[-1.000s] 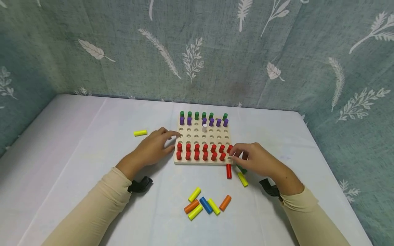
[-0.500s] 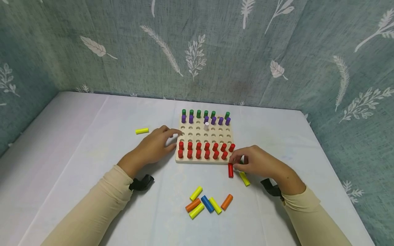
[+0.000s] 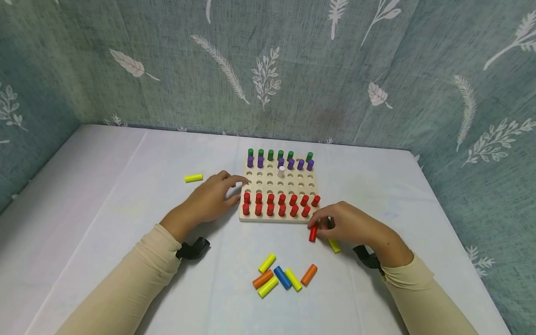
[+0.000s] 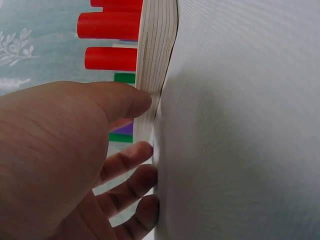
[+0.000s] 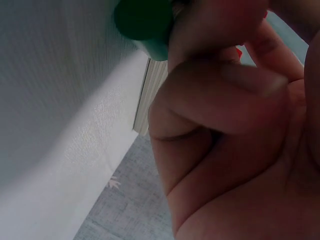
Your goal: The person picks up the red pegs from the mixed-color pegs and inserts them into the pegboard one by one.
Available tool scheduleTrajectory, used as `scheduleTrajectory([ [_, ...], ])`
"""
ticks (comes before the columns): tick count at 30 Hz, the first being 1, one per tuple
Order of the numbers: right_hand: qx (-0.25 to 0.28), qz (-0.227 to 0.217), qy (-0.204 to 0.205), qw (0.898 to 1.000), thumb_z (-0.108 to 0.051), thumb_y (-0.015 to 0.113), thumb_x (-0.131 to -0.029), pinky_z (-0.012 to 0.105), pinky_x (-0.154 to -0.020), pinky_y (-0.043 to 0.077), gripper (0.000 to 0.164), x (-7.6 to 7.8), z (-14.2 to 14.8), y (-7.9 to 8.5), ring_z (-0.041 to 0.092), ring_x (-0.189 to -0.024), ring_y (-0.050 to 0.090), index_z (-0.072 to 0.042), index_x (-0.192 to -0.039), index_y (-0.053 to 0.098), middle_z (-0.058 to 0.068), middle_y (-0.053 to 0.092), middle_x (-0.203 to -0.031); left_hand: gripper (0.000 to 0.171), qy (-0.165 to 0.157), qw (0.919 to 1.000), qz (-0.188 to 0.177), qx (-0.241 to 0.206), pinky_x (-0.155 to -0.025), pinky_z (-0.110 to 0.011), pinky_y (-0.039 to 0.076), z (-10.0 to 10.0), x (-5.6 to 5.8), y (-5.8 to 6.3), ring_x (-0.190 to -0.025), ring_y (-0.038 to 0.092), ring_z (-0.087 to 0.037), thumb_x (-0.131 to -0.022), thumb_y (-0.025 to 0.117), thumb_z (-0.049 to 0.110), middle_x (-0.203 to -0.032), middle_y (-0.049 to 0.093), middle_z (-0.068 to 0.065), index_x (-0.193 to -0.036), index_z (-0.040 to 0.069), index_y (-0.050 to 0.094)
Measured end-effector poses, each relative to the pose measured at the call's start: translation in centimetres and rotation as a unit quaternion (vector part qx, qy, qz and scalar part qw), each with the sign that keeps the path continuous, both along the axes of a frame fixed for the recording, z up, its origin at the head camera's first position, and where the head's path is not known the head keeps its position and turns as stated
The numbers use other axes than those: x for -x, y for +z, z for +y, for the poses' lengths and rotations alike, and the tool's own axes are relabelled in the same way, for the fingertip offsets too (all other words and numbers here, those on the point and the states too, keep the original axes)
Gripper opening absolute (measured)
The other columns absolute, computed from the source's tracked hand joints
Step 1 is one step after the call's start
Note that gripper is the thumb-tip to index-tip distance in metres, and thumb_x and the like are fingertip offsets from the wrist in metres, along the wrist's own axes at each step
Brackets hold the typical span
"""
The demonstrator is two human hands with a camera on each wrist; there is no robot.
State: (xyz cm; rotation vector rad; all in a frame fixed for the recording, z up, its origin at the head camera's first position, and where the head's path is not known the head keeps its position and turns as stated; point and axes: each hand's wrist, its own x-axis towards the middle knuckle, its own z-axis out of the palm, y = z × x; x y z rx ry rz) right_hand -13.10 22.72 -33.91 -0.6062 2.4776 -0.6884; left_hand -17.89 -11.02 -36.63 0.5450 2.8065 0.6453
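Observation:
A wooden pegboard point(image 3: 268, 220) bears rows of upright pegs: two red rows at the front, then purple and green ones at the back. One white peg point(image 3: 281, 171) stands among the holes behind the middle. My left hand point(image 3: 209, 197) rests at the board's left side, thumb on its edge in the left wrist view and forefinger over the rim. Off the front right corner, my right hand point(image 3: 345, 223) pinches a loose red peg point(image 3: 312, 234) between thumb and fingers. Beneath that hand lies a green peg point(image 5: 144, 22), mostly hidden in the head view.
A yellow peg point(image 3: 333, 245) sticks out from under the right hand. Nearer the person lie several loose pegs, among them a blue peg point(image 3: 282, 277) and an orange peg point(image 3: 309, 275). Another yellow peg point(image 3: 193, 178) lies left of the board. A patterned cloth point(image 3: 268, 70) hangs behind the table.
My right hand has come from the board's front right corner down to the loose red peg and taken hold of it, turning it slightly. The left hand has stayed at the board.

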Motion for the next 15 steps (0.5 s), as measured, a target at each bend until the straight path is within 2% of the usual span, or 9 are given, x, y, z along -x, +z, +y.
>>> scheduleTrajectory([
  [9, -0.014, 0.002, 0.004, 1.000, -0.012, 0.078, -0.086, 0.022, -0.054, 0.046, 0.019, -0.27, -0.49, 0.13, 0.009, -0.063, 0.052, -0.019, -0.104, 0.076, -0.007, 0.059, -0.071, 0.048, 0.000, 1.0000, -0.001, 0.004, -0.095, -0.049, 0.052, 0.07, 0.04, 0.34, -0.115, 0.058, -0.028, -0.096, 0.066, 0.027, -0.126, 0.057, -0.011, -0.142, 0.027, 0.053],
  [15, -0.028, 0.011, 0.003, 1.000, -0.014, 0.078, -0.086, 0.021, -0.056, 0.046, 0.017, -0.53, -0.96, -0.07, 0.009, -0.066, 0.052, -0.019, -0.101, 0.076, -0.009, 0.060, -0.073, 0.046, 0.000, 1.0000, 0.001, 0.002, -0.094, -0.050, 0.052, 0.06, -0.11, 0.29, -0.114, 0.058, -0.029, -0.096, 0.065, 0.026, -0.126, 0.058, -0.011, -0.141, 0.026, 0.054],
])
